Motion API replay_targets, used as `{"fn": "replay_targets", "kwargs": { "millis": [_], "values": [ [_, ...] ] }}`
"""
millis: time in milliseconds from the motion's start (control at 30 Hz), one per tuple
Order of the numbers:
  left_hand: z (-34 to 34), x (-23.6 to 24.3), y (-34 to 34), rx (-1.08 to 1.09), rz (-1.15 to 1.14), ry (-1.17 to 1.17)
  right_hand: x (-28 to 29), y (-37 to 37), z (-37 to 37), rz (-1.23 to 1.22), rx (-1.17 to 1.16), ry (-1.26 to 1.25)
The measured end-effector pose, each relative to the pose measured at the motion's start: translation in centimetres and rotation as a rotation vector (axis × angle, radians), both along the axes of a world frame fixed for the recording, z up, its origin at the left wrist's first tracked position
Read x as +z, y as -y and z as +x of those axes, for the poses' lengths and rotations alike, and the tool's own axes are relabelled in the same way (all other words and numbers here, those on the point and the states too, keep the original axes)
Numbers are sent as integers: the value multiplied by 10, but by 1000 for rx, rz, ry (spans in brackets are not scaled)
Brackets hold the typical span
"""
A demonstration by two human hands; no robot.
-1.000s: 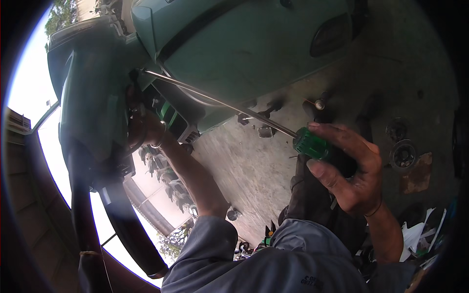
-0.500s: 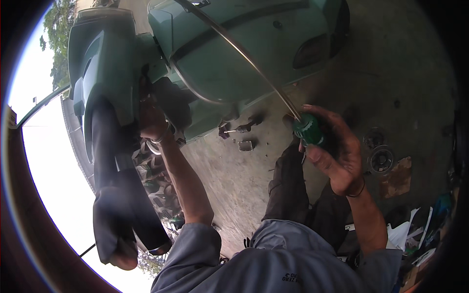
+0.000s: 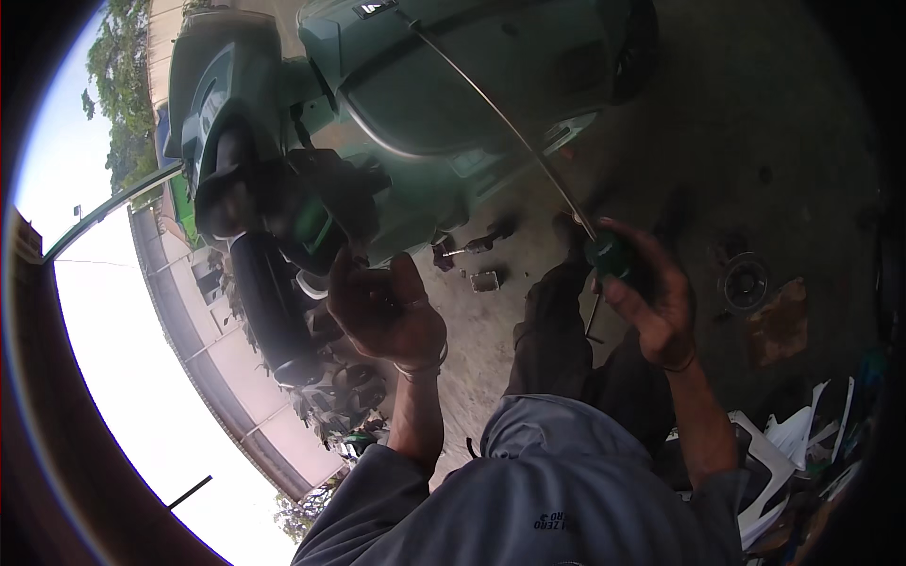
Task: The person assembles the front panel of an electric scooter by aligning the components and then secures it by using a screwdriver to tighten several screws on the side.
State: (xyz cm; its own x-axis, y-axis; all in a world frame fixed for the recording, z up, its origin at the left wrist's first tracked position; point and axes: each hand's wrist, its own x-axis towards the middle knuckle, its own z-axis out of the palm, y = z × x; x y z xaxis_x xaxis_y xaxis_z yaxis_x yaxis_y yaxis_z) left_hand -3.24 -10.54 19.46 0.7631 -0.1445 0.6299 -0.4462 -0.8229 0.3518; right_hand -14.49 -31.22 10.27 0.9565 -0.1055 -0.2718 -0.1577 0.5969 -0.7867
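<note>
My right hand (image 3: 651,292) grips the green screwdriver (image 3: 607,255), its long shaft slanting up-left over the scooter (image 3: 453,85); my left hand (image 3: 387,307) hangs open, nearer it.

The scooter body (image 3: 444,85) fills the upper centre, its handlebar grip (image 3: 274,311) hanging down at the left. The left hand (image 3: 387,311) is just right of that handlebar grip, below the body, palm raised. The right hand (image 3: 656,302) is to the right, closed on the handle of a long screwdriver (image 3: 604,253), whose shaft runs up and leftward across the body. Small loose parts (image 3: 477,259) lie on the concrete floor (image 3: 755,123) between the hands. A round bearing part (image 3: 746,283) lies on the floor right of the right hand.
</note>
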Motion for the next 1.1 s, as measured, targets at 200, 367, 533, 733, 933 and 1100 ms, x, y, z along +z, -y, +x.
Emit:
{"fn": "replay_targets", "kwargs": {
  "millis": [200, 367, 533, 733, 933, 1100],
  "values": [
    [25, 16, 47, 10, -50, -226, -24, -6, 3, 62, 25, 32],
    [70, 38, 63, 203, 1, -415, -35, 5, 10, -11, 64, 93],
    [91, 56, 58, 388, 357, -437, -43, 13, 23, -155, 35, 224],
    [109, 72, 26, 217, 977, -336, -42, 16, 31, -119, 103, 206],
    [107, 86, 23, 23, 1009, -253, -45, 2, 40, -120, 108, 230],
    [99, 72, 51, 470, 357, -534, -40, -6, 50, -130, 101, 233]
  ]
}}
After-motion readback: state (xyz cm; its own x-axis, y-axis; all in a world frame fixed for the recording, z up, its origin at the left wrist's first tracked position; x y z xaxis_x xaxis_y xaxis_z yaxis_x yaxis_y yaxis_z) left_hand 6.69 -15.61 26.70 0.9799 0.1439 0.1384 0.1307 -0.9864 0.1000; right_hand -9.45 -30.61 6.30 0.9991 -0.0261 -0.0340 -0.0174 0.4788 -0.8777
